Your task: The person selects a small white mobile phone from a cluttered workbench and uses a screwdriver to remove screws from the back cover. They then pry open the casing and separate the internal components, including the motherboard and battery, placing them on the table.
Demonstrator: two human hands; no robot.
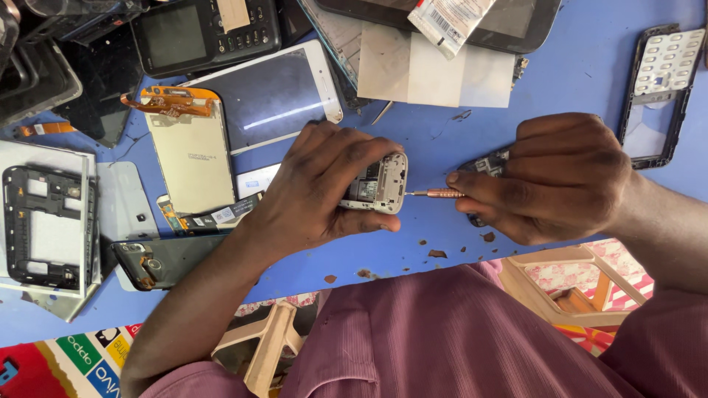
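Blue worktable (442, 147) strewn with roughly ten loose phone parts: screens, frames, one keypad bezel (660, 88). Left hand (324, 188) clamps one opened phone body (377, 184), back already removed, boards exposed. Right hand (553, 177) pinches one copper-handled screwdriver (436, 194), tip meeting the body's right edge; unscrewing appears under way, unfinished.

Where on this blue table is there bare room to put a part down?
Bare blue table lies between the white paper and the keypad frame, above the right hand. A narrower strip runs along the near edge below the left hand. The left side is crowded with screens and frames.
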